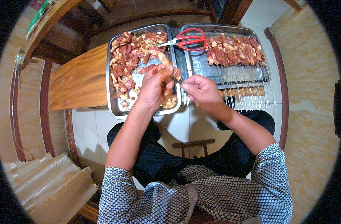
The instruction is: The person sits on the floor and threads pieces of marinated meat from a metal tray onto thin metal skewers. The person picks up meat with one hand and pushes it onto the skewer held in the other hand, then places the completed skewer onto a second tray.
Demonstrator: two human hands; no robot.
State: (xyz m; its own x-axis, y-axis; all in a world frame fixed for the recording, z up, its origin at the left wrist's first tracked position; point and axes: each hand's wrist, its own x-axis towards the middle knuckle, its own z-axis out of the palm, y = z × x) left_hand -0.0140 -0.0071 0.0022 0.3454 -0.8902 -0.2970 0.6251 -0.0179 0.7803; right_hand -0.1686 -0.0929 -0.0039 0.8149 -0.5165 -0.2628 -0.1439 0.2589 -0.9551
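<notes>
at the far left a stack of pale corrugated sheets [51, 183] lies on the floor, and above it a wooden bench top [79, 80] runs in toward the middle. on the bench sits a steel tray [112, 104] filled with raw meat pieces [129, 56], red and pale chunks spread over most of its floor. the left hand [155, 86] hovers over the near right corner of this tray, fingers curled tight round a few meat chunks [170, 84] that it pinches at the fingertips. just beside it, the right hand [200, 89] is narrowed to a pinch on a thin metal skewer [181, 80], whose tip meets the meat in the left hand. a bundle of bare skewers [183, 63] lies between the two trays. red-handled scissors [187, 39] rest across the trays' far rims. the second steel tray [215, 71] on the right holds a row of loaded meat skewers [234, 50], their bare ends jutting over the near edge.
</notes>
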